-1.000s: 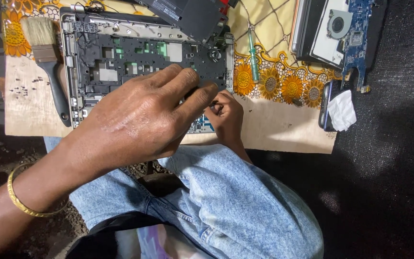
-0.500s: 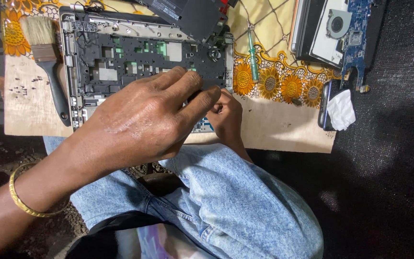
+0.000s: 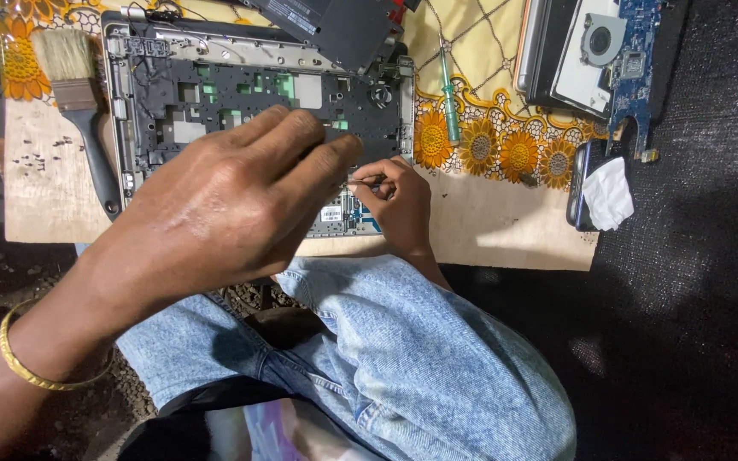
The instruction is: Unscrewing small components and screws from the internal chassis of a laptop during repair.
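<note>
1. One opened laptop base (image 3: 215, 94) lies on the wooden worktop (image 3: 489, 230).
2. Left hand (image 3: 215, 205) hovers over it, grip pinched on a thin metal piece, which the right hand (image 3: 399, 201) also pinches.
3. One brush (image 3: 74, 94), one green screwdriver (image 3: 448, 94) lie beside it.

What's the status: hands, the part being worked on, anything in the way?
Left hand over opened laptop chassis. Right hand pinching a small metal piece. Brush alongside, clear.

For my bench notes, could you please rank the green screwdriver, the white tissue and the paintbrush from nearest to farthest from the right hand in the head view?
From the right hand:
1. Green screwdriver, just above it.
2. White tissue, off to the right.
3. Paintbrush, far left.
</note>
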